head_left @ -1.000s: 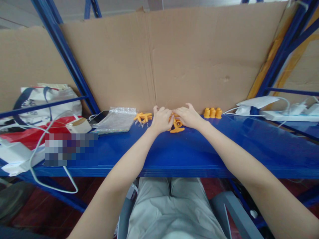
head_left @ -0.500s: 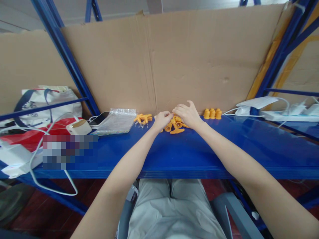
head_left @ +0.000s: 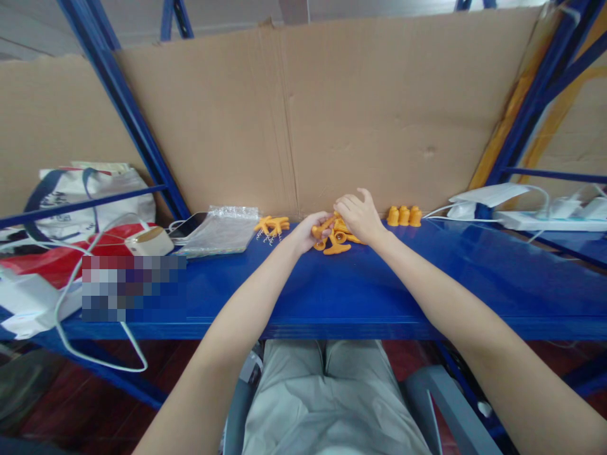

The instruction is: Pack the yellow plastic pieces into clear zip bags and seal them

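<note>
My left hand (head_left: 310, 232) is closed around the orange T-shaped handle of a corkscrew (head_left: 324, 227), held just above the blue table. The fingers of my right hand (head_left: 356, 215) are bent in at the far end of this corkscrew, partly hiding it; its thumb side sticks up. Right under both hands lies a pile of orange corkscrew parts (head_left: 337, 247), with handles and round hollow sleeves mixed together. Left of my left hand, several orange handles with bare metal spirals (head_left: 272, 225) lie grouped. Three orange sleeves (head_left: 403, 216) stand upright in a row beyond my right hand.
A clear plastic bag (head_left: 222, 232) and a dark phone (head_left: 188, 225) lie on the blue table (head_left: 351, 303). White chargers and cables (head_left: 150, 241) crowd the left side. A power strip (head_left: 545, 220) is at the right. Cardboard (head_left: 355, 114) stands behind.
My left hand has turned over, so the orange handle in its fingers now shows. My right hand has shifted slightly, staying beside it above the pile.
</note>
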Motion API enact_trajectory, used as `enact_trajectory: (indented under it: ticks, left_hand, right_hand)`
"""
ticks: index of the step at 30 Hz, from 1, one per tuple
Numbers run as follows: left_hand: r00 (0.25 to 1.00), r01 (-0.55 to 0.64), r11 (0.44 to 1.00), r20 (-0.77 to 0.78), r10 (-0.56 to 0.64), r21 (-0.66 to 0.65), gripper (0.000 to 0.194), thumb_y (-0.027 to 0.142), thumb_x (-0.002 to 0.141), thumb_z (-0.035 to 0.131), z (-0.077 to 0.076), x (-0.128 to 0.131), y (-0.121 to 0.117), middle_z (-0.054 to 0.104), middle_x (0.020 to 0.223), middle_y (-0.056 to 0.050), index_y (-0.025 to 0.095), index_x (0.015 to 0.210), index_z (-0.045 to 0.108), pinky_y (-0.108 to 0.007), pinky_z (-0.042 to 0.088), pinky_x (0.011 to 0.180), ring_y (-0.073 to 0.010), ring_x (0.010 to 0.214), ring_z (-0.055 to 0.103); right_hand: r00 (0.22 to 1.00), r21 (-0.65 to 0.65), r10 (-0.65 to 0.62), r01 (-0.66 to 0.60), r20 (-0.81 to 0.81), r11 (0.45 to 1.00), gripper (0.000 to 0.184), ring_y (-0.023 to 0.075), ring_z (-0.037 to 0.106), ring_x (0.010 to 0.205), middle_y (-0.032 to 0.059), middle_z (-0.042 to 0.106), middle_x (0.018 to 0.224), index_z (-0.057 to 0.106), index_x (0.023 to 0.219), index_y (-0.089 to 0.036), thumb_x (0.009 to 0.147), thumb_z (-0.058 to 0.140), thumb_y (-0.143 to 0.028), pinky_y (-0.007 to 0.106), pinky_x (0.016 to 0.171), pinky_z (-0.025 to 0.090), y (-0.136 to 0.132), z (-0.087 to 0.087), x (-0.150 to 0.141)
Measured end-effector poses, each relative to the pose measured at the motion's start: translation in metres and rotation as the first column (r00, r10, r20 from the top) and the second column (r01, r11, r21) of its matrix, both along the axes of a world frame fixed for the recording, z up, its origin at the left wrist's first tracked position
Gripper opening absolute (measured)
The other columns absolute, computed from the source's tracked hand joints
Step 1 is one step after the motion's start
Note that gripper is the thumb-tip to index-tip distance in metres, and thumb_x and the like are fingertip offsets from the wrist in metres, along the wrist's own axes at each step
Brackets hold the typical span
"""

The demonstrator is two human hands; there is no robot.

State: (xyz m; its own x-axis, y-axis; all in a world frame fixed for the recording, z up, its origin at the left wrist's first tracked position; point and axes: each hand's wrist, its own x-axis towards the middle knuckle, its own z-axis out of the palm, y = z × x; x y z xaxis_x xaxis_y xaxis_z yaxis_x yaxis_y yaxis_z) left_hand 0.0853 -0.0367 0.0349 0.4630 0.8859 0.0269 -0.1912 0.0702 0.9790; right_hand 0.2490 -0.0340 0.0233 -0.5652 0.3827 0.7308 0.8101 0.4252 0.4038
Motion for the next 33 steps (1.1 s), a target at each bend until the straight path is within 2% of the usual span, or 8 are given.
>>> enact_trajectory:
  ticks: [9,16,19,23,27,30,32,33]
  left_hand:
    - [0.998,0.062,0.996,0.004,-0.062,-0.066,0.023,0.018,0.083,0.053,0.0,-0.002,-0.003,0.047,0.052,0.003,0.016,0.061,0.049,-0.015,0.026,0.035,-0.003,0.035,0.037]
    - [0.999,0.02,0.999,-0.026,-0.021,-0.04,0.018,0.014,0.08,0.053,-0.009,-0.01,0.008,0.048,0.051,0.002,0.015,0.062,0.053,-0.016,0.024,0.036,-0.0034,0.036,0.035]
    - [1.0,0.008,0.999,-0.026,-0.009,-0.033,0.016,0.015,0.079,0.053,-0.009,-0.01,0.01,0.048,0.052,0.002,0.015,0.063,0.053,-0.017,0.024,0.037,-0.0036,0.037,0.035]
    - [0.999,0.025,0.999,-0.045,-0.027,-0.043,0.021,0.019,0.08,0.055,-0.007,-0.011,0.008,0.046,0.052,0.003,0.016,0.06,0.05,-0.018,0.023,0.036,-0.004,0.037,0.035]
    - [0.999,-0.034,0.997,-0.024,0.032,-0.071,0.025,0.021,0.082,0.053,-0.004,-0.017,0.01,0.042,0.05,0.004,0.017,0.058,0.047,-0.018,0.023,0.036,-0.0034,0.036,0.034]
    - [0.984,-0.171,0.984,0.042,0.173,-0.04,0.027,0.023,0.085,0.051,-0.003,-0.022,0.014,0.043,0.051,0.004,0.018,0.058,0.047,-0.017,0.025,0.038,-0.0035,0.038,0.035]
    - [0.962,-0.262,0.965,0.076,0.262,-0.007,0.026,0.024,0.084,0.054,-0.003,-0.024,0.017,0.045,0.052,0.004,0.018,0.059,0.048,-0.017,0.028,0.039,-0.0042,0.04,0.037]
    - [0.95,-0.302,0.953,0.09,0.3,0.008,0.026,0.025,0.084,0.055,-0.004,-0.025,0.019,0.047,0.053,0.004,0.018,0.06,0.049,-0.018,0.029,0.04,-0.0045,0.041,0.038]
  right_hand:
    - [1.0,-0.07,-0.009,0.009,-0.003,0.998,0.029,0.0248,0.054,0.096,0.0129,0.067,0.1,0.059,0.103,-0.015,0.093,0.033,-0.01,0.046,0.102,0.026,0.006,-0.002,0.003]
    - [0.986,-0.194,0.152,-0.135,0.075,0.972,0.029,0.0255,0.056,0.103,0.0125,0.068,0.108,0.061,0.117,-0.017,0.093,0.046,-0.024,0.046,0.099,0.027,0.001,0.002,0.013]
    - [0.986,-0.201,0.148,-0.131,0.071,0.971,0.028,0.0247,0.056,0.105,0.0111,0.069,0.109,0.063,0.115,-0.019,0.093,0.045,-0.021,0.046,0.101,0.026,0.001,0.003,0.011]
    - [0.999,-0.134,0.042,-0.04,0.016,0.99,0.027,0.0251,0.054,0.108,0.0118,0.067,0.111,0.064,0.106,-0.019,0.093,0.04,-0.014,0.047,0.102,0.026,0.004,0.006,0.013]
    - [0.971,-0.098,-0.12,0.101,-0.207,0.99,0.022,0.0297,0.052,0.107,0.0164,0.065,0.11,0.062,0.103,-0.017,0.091,0.043,-0.019,0.049,0.097,0.031,0.014,0.004,0.048]
    - [0.868,-0.166,-0.265,0.213,-0.42,0.963,0.023,0.0351,0.052,0.107,0.0219,0.062,0.112,0.063,0.1,-0.014,0.089,0.051,-0.03,0.053,0.091,0.036,0.026,-0.005,0.087]
    - [0.74,-0.309,-0.432,0.31,-0.516,0.899,0.027,0.0356,0.054,0.107,0.0226,0.063,0.113,0.066,0.1,-0.014,0.088,0.053,-0.035,0.053,0.089,0.039,0.033,-0.014,0.109]
    - [0.673,-0.407,-0.522,0.34,-0.524,0.847,0.028,0.0344,0.056,0.106,0.0208,0.064,0.112,0.067,0.102,-0.015,0.087,0.055,-0.035,0.051,0.089,0.041,0.036,-0.019,0.118]
